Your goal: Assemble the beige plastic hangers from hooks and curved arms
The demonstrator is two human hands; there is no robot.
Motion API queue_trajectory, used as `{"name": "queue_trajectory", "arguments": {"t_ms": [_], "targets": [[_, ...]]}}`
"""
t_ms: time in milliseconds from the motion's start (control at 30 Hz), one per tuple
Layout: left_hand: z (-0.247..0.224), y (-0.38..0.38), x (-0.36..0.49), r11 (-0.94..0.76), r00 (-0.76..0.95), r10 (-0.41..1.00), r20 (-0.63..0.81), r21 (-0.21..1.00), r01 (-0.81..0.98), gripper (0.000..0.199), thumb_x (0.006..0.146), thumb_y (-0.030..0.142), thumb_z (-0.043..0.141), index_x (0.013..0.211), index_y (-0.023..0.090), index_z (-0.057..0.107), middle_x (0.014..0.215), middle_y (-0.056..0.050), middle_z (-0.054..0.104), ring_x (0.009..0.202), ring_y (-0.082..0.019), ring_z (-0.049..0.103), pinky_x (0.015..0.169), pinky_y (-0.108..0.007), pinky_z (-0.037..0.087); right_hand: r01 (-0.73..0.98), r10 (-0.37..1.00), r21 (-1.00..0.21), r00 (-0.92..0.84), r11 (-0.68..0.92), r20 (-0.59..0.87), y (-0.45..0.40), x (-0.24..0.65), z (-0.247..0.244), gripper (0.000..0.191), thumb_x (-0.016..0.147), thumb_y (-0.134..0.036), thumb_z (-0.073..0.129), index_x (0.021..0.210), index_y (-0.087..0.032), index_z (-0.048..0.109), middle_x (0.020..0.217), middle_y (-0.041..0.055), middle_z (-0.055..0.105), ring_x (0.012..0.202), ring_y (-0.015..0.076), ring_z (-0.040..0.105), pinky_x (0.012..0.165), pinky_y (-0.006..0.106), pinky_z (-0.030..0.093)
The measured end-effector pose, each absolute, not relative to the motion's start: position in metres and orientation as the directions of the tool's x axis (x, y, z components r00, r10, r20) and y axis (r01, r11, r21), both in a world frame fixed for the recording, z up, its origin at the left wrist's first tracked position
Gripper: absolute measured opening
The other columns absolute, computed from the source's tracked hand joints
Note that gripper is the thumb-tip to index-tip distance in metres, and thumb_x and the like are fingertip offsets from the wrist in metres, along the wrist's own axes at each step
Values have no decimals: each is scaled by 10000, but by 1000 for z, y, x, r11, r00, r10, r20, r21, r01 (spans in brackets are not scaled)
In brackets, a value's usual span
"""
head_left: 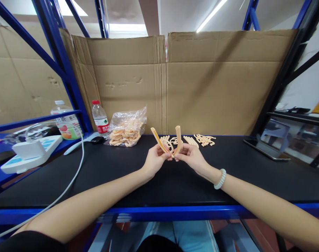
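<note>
A wall of cardboard sheets (pixel 185 80) is stood along the back edge of the black bench (pixel 138 182), which is framed by blue shelving posts (pixel 59 56). Toward the back left corner a clear plastic bag (pixel 126 129) filled with pale orange plastic parts is seen, with a red-capped water bottle (pixel 100 119) just beside it on the left. A white cable (pixel 70 175) is trailed across the left end and over the front edge. A dark tablet (pixel 266 148) is laid near the right end. Loose orange pieces (pixel 198 140) are spread along the back edge at the middle. Above the middle of the bench an orange plastic clip (pixel 170 141) is held with its two arms splayed upward in a V. Its left arm is pinched by the left hand (pixel 155 159), its right arm by the right hand (pixel 192 157), the fingertips of both being met at the hinge. A pale bead bracelet (pixel 220 179) is worn on the right wrist.
</note>
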State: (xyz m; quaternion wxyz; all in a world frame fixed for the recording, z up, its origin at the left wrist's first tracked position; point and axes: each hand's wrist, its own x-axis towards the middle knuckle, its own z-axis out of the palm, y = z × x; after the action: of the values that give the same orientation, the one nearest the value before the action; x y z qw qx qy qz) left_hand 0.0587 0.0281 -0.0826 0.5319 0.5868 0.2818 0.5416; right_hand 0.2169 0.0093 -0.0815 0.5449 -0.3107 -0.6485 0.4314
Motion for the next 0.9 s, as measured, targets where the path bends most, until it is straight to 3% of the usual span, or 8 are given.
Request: {"name": "queue_trajectory", "arguments": {"t_ms": [233,500,633,700,767,900], "targets": [[-80,26,61,-287,168,927,335,923,-258,259,593,177,755,739,135,546,646,-8,646,559,-130,612,571,-246,510,-44,873,-875,-64,482,484,7,207,-82,298,648,-398,779,666,-189,569,635,6,621,605,160,603,628,323,524],[-77,27,59,-191,174,954,242,944,-268,312,613,224,817,779,104,581,718,-42,669,608,-124,642,635,-245,554,-211,952,-936,-63,282,301,20,215,-86,322,591,-328,816,758,-175,587,731,-12,605,660,120,590,619,258,521],[-76,34,54,-124,158,972,173,952,-280,296,626,182,821,758,103,568,706,-41,663,575,-111,643,628,-225,557,-294,964,-932,-94,212,249,36,243,-77,336,570,-283,828,793,-188,594,706,-43,581,590,77,550,568,210,492],[-73,39,50,-89,143,980,137,951,-297,270,646,154,807,750,108,561,681,-36,656,572,-104,641,612,-201,549,-210,952,-953,-166,220,256,45,264,-70,319,575,-288,827,754,-171,590,637,-41,578,551,77,547,546,208,480],[-69,46,43,-40,157,983,90,954,-298,241,668,141,790,747,114,564,641,-31,644,567,-101,638,585,-178,535,-20,928,-964,-268,264,259,52,284,-63,308,599,-309,816,740,-156,588,594,-25,588,532,96,562,502,211,458],[-57,65,21,22,319,947,39,982,-186,213,639,145,802,726,106,612,658,-55,661,583,-104,640,576,-166,523,263,873,-896,-434,359,223,59,315,-52,318,607,-354,799,700,-146,577,633,9,630,562,127,593,533,257,494]]}}
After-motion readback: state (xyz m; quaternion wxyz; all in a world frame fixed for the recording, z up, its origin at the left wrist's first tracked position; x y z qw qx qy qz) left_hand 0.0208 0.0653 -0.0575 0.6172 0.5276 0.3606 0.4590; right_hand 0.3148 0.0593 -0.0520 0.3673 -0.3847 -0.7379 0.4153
